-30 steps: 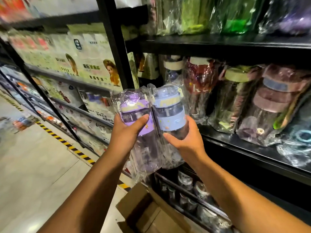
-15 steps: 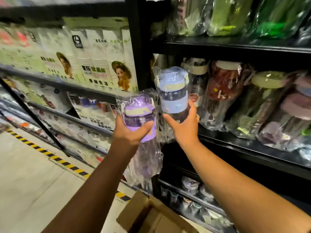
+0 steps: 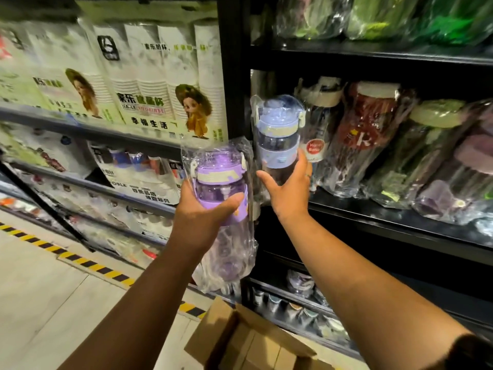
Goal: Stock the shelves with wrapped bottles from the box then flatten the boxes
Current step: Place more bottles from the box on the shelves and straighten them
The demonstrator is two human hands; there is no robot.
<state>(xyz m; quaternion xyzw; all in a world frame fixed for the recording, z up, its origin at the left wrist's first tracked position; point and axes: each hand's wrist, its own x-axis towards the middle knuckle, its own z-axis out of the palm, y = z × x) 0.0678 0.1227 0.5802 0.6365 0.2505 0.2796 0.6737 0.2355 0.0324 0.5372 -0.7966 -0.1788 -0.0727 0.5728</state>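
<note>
Noted left grip (image 3: pixel 202 217) curled round purple wrapped bottle (image 3: pixel 218 180), near the black post (image 3: pixel 232 76). Noted right grip (image 3: pixel 288 193) curled round blue wrapped bottle (image 3: pixel 277 137) — upright at left end of shelf (image 3: pixel 373 212), beside other bottles (image 3: pixel 368 134). Open box (image 3: pixel 240 343) below.

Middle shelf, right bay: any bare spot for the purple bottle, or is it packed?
The left-end slot between the black upright and the cream-lidded bottle is taken by the blue bottle in the right hand. Bare: only the front strip of the shelf. Rightward, wrapped bottles are packed tight.
</note>
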